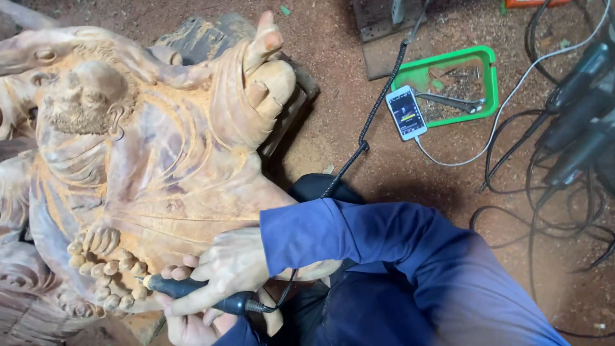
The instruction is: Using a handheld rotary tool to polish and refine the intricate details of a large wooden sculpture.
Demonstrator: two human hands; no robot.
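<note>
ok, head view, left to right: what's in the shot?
Wooden carved figure → handheld rotary carving tool gripped in the right hand, left hand beneath → phone → green tray → dark power tools with cables at the far right.

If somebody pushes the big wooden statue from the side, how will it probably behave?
The wooden statue probably hardly moves: it looks like one massive solid carving. Thin parts, such as the raised carved fingers, may chip. The sawdust coating likely makes it dusty, not slippery.
</note>
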